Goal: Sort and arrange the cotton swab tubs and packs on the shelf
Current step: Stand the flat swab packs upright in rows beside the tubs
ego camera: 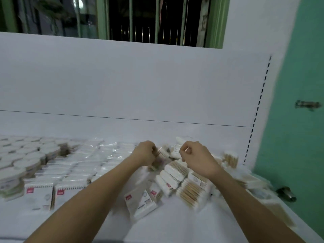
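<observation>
A person's left hand (145, 152) curls its fingers around a cotton swab pack (162, 152) lifted above a loose heap of packs (177, 179) on the white shelf (157, 225). The right hand (198, 157) hovers just beside it with fingers curled; blur hides whether it holds anything. Round tubs (22, 155) fill the far left, neat rows of packs (84, 162) lie between. Bare shelf stretches toward the front edge; the right edge meets a green wall (298, 120).
</observation>
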